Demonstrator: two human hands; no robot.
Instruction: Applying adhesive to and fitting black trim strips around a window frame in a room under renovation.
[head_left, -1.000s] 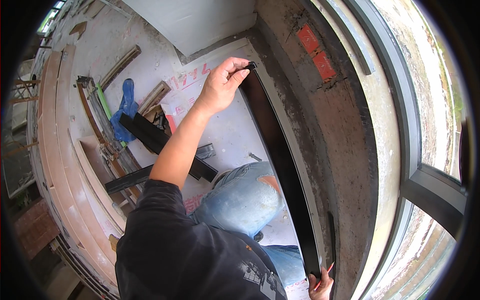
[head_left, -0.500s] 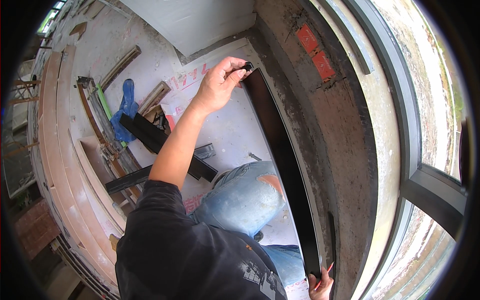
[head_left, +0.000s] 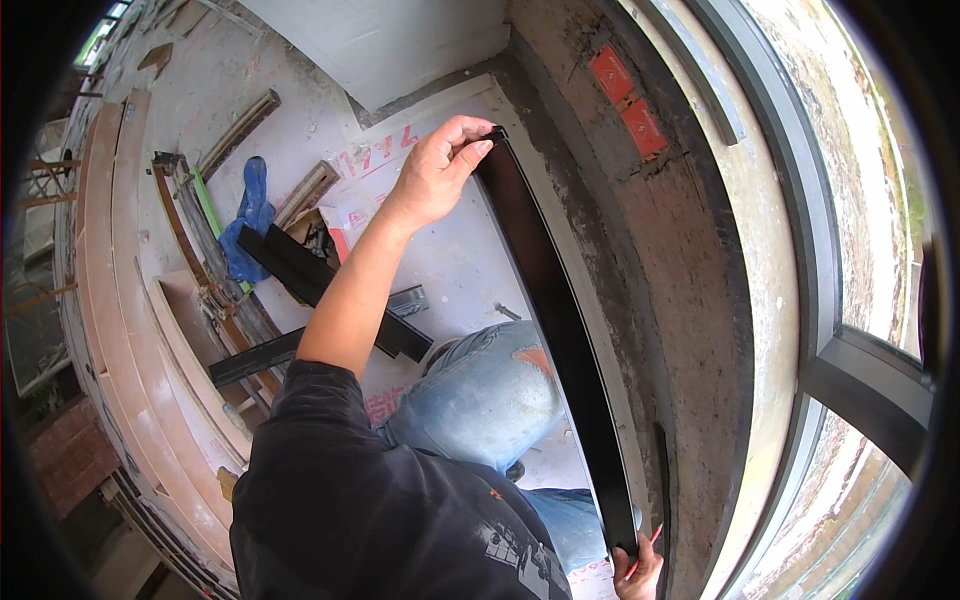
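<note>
Head view first: where is the long black profile [head_left: 568, 320]?

It slants from the upper middle of the frame to the lower right, between the person's jeans [head_left: 480, 400] and the low wall [head_left: 690, 280].

And the hands?

The left hand [head_left: 440, 170], upper middle, pinches a small dark end piece [head_left: 498, 133] right at the profile's top end; whether it also grips the profile, I can't tell. The right hand [head_left: 638, 576], by the bottom edge, grasps the lower end, a red pencil [head_left: 654, 537] tucked across it.

How much is done?

Both hands are in position at the two ends. I'd judge the work underway: the profile isn't released, and I can make out no pencil line on it.

Anything untouched?

More black profiles [head_left: 300, 272] lie on the floor [head_left: 450, 280], left of centre. Whether they're finished, the view doesn't show.
</note>
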